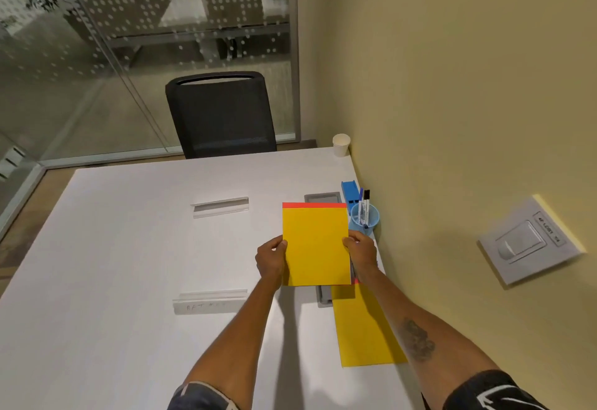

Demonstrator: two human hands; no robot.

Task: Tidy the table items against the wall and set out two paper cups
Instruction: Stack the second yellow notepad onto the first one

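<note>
**Yellow pad held over worktop near wall**

White worktop (113,248) stood against a yellow wall (452,86), with a glass partition and a black chair (223,112) behind. Left hand (271,259) and right hand (361,254) each had a grip closed on a side edge of a yellow pad (315,244), red strip at its far edge, held above the worktop. A second yellow pad (365,329) lay flat by the wall, under the right forearm. Just beyond the held pad: a blue pen cup (368,217) with markers, a blue box (350,191), a grey cable hatch (321,198). One paper cup (341,144) stood in the far corner. Two clear name holders (219,206) (210,301) sat mid-worktop.
</note>
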